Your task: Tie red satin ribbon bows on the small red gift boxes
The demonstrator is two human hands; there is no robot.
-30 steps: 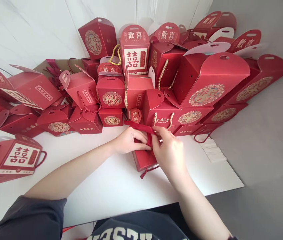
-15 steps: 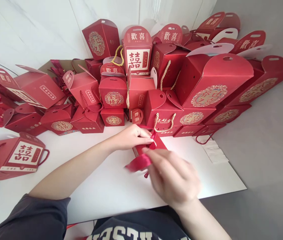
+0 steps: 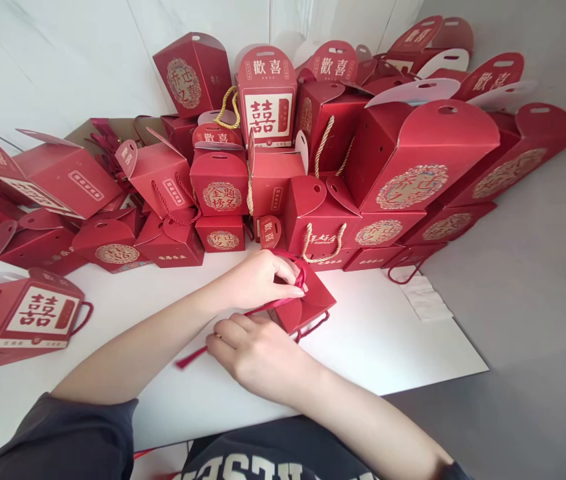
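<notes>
A small red gift box with dark red cord handles stands on the white table in front of me. At its top, my left hand pinches a loop of shiny red ribbon between thumb and fingers. My right hand is closed on the same ribbon, left of the box and nearer to me. One strand runs taut from the left hand's pinch toward the right hand. The loose ribbon tail sticks out to the left past the right fingers, whose tips are partly hidden.
Stacked red gift boxes line the back of the white table. Another box with cord handles lies at the left. A pale paper slip lies by the grey wall on the right.
My right hand has swept from the right of the box to its left, drawing the ribbon along. My left hand keeps its pinch at the box top.
</notes>
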